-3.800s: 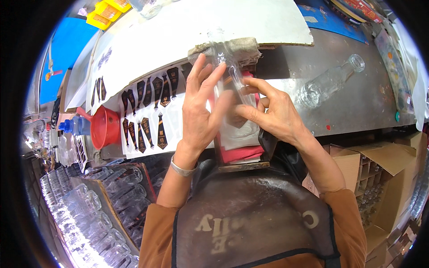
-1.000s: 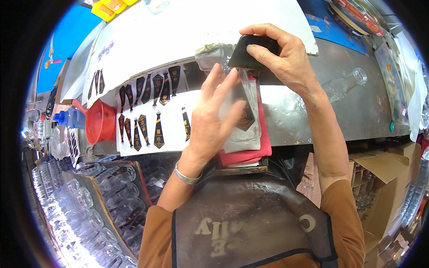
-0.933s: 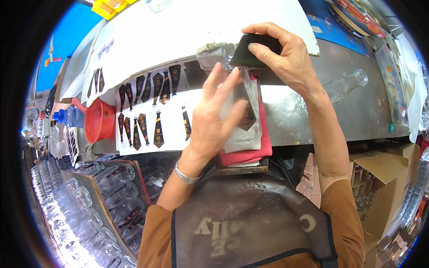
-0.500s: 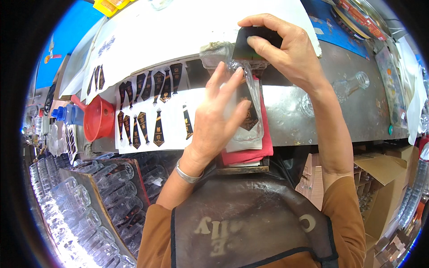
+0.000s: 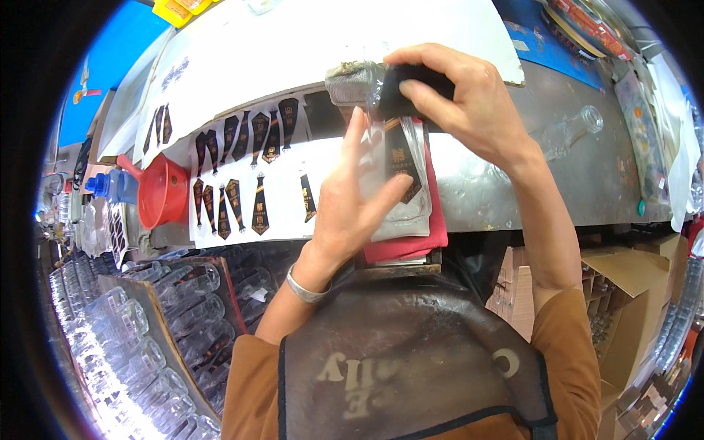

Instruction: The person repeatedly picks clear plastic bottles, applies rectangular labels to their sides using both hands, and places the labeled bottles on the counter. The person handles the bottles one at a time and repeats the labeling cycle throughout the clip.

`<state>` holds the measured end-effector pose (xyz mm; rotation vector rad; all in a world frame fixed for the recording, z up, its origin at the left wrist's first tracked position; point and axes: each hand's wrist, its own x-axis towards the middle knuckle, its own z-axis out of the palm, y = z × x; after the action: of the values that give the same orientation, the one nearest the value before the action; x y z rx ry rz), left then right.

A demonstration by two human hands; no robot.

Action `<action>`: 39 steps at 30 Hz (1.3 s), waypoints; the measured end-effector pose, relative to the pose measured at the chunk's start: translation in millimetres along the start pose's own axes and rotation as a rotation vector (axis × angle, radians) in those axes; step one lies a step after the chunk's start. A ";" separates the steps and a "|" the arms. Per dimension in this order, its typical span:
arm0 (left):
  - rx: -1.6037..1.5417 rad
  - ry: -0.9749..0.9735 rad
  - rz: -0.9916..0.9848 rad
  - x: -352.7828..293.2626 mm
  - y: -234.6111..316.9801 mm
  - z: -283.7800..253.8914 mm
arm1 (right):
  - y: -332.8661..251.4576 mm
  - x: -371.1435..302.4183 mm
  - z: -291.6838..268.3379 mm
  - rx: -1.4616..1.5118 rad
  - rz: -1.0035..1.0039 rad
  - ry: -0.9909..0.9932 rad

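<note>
At the grey counter [image 5: 477, 209], the right hand [image 5: 480, 106] pinches a black pad [image 5: 416, 75] over a clear bottle [image 5: 380, 155]; the left hand [image 5: 345, 209] spreads thumb from fingers.

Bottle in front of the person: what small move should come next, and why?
Probably draw the black pad a little down the tie-shaped label: the right hand holds it at the label's narrow upper end, the wider lower part shows below, and the left hand seems to steady the bottle.
</note>
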<state>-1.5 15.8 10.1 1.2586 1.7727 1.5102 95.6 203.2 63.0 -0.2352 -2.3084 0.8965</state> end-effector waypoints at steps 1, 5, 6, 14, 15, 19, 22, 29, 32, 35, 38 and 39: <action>0.020 -0.006 0.000 -0.1 1.0 0.2 | 0.2 2.7 0.2 -0.062 0.034 0.020; 0.070 -0.018 0.003 -0.3 3.3 0.2 | 0.9 9.6 -1.8 -0.091 -0.045 0.065; 0.075 -0.019 0.004 0.1 3.4 -0.1 | 0.1 10.9 -0.3 -0.125 -0.113 0.018; -0.031 -0.146 -0.092 -4.6 3.1 -10.2 | -13.7 8.3 1.8 -0.166 -0.127 -0.044; 0.039 -0.165 -0.016 -8.9 2.5 -12.3 | -13.8 6.4 2.7 -0.178 -0.141 -0.111; 0.217 -0.211 0.134 -24.7 -11.0 -13.8 | -21.6 -3.1 3.9 -0.226 -0.297 0.149; 0.270 -0.176 0.084 -30.0 -13.8 -11.5 | -35.3 -48.0 15.3 -0.148 -0.303 -0.062; 0.297 -0.148 0.131 -29.2 -16.5 -9.8 | -22.0 -50.0 19.1 -0.119 -0.218 0.019; 0.196 -0.148 0.084 -28.4 -11.5 -7.2 | -8.4 -26.2 -6.3 -0.095 0.001 0.128; 0.229 -0.138 0.114 -29.0 -18.0 -7.8 | -25.1 -84.5 8.0 0.067 -0.240 -0.027; 0.185 -0.150 0.115 -30.5 -23.0 -10.0 | -56.0 -130.9 6.0 0.244 -0.095 -0.208; 0.186 -0.147 0.108 -31.3 -21.7 -9.5 | -54.1 -128.5 5.2 0.194 -0.097 -0.102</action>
<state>-2.3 -15.3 -13.8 1.5379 1.8064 1.2943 195.6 111.3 30.9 0.0053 -2.2838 1.0958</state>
